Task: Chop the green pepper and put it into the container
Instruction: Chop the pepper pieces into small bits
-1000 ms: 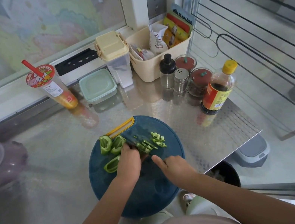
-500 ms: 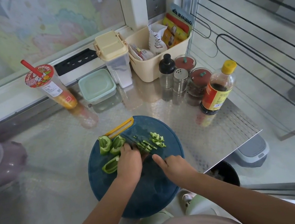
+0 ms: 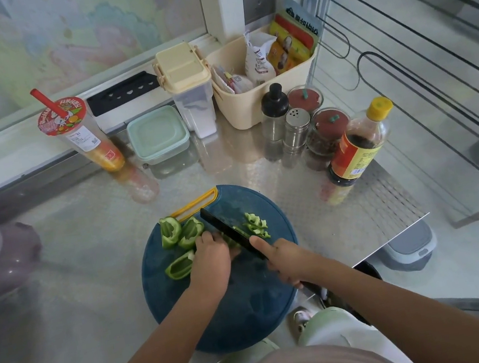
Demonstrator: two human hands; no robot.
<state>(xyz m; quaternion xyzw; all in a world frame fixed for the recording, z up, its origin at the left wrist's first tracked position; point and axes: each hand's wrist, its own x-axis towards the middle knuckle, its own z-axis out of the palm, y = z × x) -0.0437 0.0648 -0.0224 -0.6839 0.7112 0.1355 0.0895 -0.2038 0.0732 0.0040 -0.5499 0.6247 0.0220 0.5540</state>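
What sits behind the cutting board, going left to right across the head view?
Drink cup with red straw → green-lidded container → cream-lidded canister → beige basket → sauce bottle.

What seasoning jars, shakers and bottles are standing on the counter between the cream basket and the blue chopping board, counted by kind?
Red-lidded glass jars: 2
Steel shaker: 1
Black-topped glass dispenser: 1
Yellow-capped sauce bottle: 1
Total: 5
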